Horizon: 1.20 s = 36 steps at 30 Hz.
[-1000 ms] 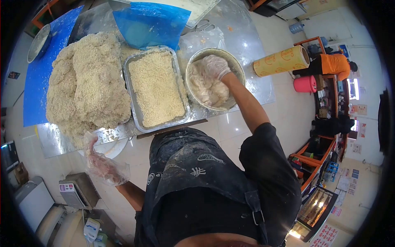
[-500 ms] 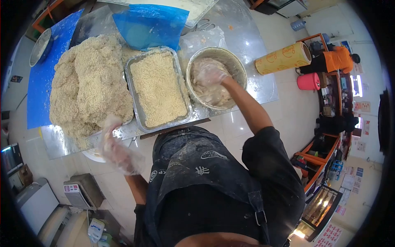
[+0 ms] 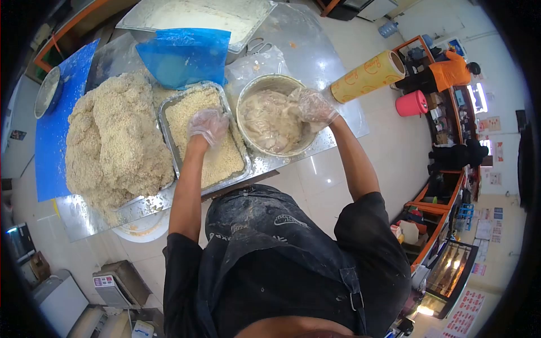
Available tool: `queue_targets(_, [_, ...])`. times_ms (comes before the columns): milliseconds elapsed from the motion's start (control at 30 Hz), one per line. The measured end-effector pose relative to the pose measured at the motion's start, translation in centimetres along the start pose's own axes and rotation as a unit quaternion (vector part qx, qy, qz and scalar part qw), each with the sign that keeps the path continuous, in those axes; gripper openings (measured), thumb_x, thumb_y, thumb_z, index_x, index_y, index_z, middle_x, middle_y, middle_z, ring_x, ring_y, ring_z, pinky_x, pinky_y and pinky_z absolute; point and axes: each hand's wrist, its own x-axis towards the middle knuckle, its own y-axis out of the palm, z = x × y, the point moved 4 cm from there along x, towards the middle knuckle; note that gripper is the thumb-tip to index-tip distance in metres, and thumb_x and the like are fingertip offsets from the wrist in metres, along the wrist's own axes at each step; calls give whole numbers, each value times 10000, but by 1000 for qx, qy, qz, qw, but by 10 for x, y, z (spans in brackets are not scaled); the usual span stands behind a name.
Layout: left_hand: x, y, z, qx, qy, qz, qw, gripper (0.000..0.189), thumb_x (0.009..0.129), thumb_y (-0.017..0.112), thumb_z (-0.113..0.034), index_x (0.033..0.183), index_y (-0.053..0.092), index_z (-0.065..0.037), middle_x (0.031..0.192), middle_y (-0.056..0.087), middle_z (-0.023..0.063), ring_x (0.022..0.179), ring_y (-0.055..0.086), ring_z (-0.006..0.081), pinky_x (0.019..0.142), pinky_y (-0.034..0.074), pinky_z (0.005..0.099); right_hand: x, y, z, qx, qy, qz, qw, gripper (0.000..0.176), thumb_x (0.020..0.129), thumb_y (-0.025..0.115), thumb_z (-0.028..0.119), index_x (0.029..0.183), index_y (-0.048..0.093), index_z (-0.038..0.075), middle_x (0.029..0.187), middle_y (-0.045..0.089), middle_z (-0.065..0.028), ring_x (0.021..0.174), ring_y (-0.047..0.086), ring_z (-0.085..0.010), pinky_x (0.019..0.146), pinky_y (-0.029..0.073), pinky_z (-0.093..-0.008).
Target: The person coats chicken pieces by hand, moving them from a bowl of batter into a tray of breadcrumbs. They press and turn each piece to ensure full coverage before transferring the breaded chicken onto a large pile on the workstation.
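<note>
My left hand (image 3: 208, 125), in a clear plastic glove, is low over the pale crumbs (image 3: 217, 169) in a metal tray (image 3: 246, 169). Its fingers point toward the bucket and look loosely spread, with nothing visible in them. My right hand (image 3: 315, 107), gloved and smeared with batter, is at the right side of a round bucket (image 3: 241, 121). Its fingers are curled over the inside of the rim; whatever they hold is hidden. Inside the bucket lie pale, wet pieces of what looks like raw meat (image 3: 270, 121) in batter.
Left of the tray rises a big crumb-covered heap (image 3: 115, 138) on a blue sheet (image 3: 48, 163). Behind are a blue plastic bag (image 3: 183, 56), a tray of white powder (image 3: 197, 17) and scissors (image 3: 259, 46). A yellow film roll (image 3: 366, 76) stands at right. A person in orange (image 3: 451, 73) is farther off.
My left hand has moved from beside the heap to over the crumb tray. My right hand has come up from the bucket's middle to its right rim. The view has shifted slightly.
</note>
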Motion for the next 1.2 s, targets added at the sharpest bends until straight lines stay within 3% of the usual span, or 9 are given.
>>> queue_targets(167, [-37, -7, -10, 112, 24, 165, 980, 518, 914, 450, -458, 1056, 671, -12, 1061, 666, 221, 1010, 634, 380, 925, 479, 451, 12, -31, 57, 101, 26, 90, 990, 303, 783, 778, 234, 992, 691, 32, 968, 700, -96, 894, 642, -216, 800, 525, -343])
queue_targets(267, [-65, 47, 17, 116, 92, 27, 989, 577, 910, 449, -484, 1239, 604, -35, 1262, 602, 199, 1186, 559, 358, 1075, 380, 430, 16, -29, 59, 141, 61, 73, 985, 301, 766, 791, 220, 960, 692, 12, 940, 693, -81, 834, 637, -164, 751, 532, -312])
queue_targets(367, [-85, 38, 9, 132, 36, 144, 980, 620, 919, 431, -487, 1367, 514, -66, 1438, 476, 171, 1341, 431, 325, 1174, 244, 419, 28, -14, 37, 106, 172, 107, 973, 307, 789, 773, 219, 1000, 697, 10, 934, 694, -58, 827, 626, -129, 742, 522, -288])
queue_targets(500, [-114, 25, 0, 112, 36, 82, 990, 579, 927, 423, -454, 1353, 529, -77, 1459, 449, 173, 1381, 384, 293, 1177, 241, 416, 33, -9, 41, 316, 214, 58, 923, 330, 823, 744, 237, 1069, 703, 22, 964, 702, -50, 854, 630, -128, 752, 524, -291])
queue_targets(600, [-122, 32, 8, 86, 42, 85, 992, 558, 937, 422, -417, 1379, 499, -84, 1441, 468, 166, 1374, 392, 287, 1173, 249, 410, 43, -18, 62, 217, 213, 119, 945, 339, 822, 735, 217, 1100, 697, 26, 994, 704, -59, 863, 630, -127, 771, 533, -296])
queue_targets(733, [-131, 30, 14, -168, -19, 58, 984, 564, 946, 447, -385, 1406, 449, -57, 1437, 468, 162, 1355, 409, 282, 1139, 300, 382, 46, -27, 58, 189, 95, 100, 972, 307, 807, 748, 183, 1064, 694, 25, 972, 692, -47, 868, 616, -118, 785, 525, -283])
queue_targets(867, [-158, 18, 3, 44, 17, 22, 999, 576, 954, 479, -395, 1379, 457, -8, 1349, 530, 194, 1262, 499, 293, 1038, 411, 348, 43, -36, 93, 88, 53, 103, 989, 311, 802, 761, 175, 1064, 675, 31, 994, 689, -47, 907, 628, -130, 833, 523, -292])
queue_targets(967, [-165, -25, -17, -55, -83, 198, 975, 583, 960, 487, -422, 1354, 482, 8, 1208, 609, 222, 1158, 571, 320, 963, 460, 361, 54, -36, 103, 132, 46, 128, 982, 343, 807, 764, 192, 1101, 659, 48, 1010, 687, -47, 930, 630, -132, 845, 521, -305])
queue_targets(1200, [-154, -37, 8, -143, -149, -19, 978, 607, 916, 576, -437, 1332, 505, -2, 1127, 654, 233, 1118, 606, 360, 925, 478, 400, 104, -11, 164, -46, -225, 16, 973, 271, 850, 724, 213, 1043, 643, 40, 866, 673, -24, 754, 636, -132, 684, 555, -285])
